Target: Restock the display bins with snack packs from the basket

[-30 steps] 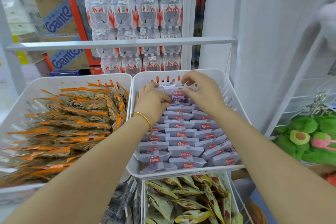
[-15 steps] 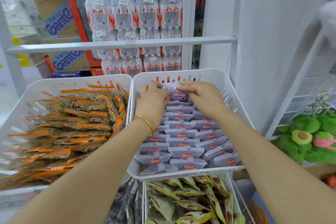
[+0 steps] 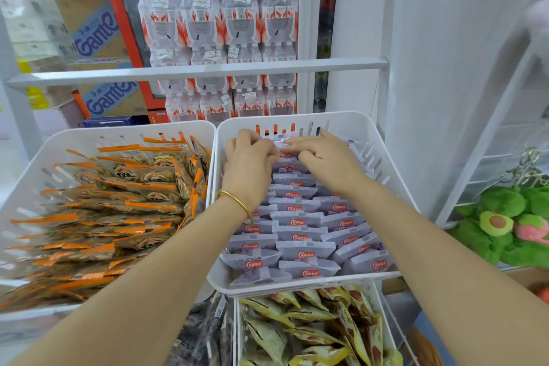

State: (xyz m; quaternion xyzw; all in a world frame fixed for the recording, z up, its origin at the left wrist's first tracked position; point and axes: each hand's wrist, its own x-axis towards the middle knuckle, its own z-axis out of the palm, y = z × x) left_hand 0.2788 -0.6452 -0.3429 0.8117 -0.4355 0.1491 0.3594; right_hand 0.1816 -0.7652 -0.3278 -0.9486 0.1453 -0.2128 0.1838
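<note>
Both hands are right at the far end of the bin. The left hand (image 3: 249, 162) shows its back to the camera, fingers curled down over the farthest lavender snack pack (image 3: 286, 154). The right hand (image 3: 326, 162) comes in from the other side, fingertips and thumb pinching that same pack. The two hands are almost touching, just in front of the slotted far wall.

That pack sits at the far end of the right-hand display bin (image 3: 350, 125), a white slotted tub. Nearer the camera, the rows of lavender packs (image 3: 303, 249) overlap one another all the way to the near rim, each with a red logo. A gold bangle (image 3: 237, 202) circles the left wrist, above those rows.

To the left, touching side by side, the left-hand display bin (image 3: 89, 140) is heaped with orange-edged packs (image 3: 133, 205). Below, at the near edge, a lower bin (image 3: 236, 330) holds yellow-green packs (image 3: 297, 327).

Beyond the bins a white rail (image 3: 202, 71) crosses in front of stacked bottled-water multipacks (image 3: 219, 24). Ganten cartons (image 3: 98, 33) stand far left. Green plush toys (image 3: 502, 223) sit at the right, well apart from the hands.
</note>
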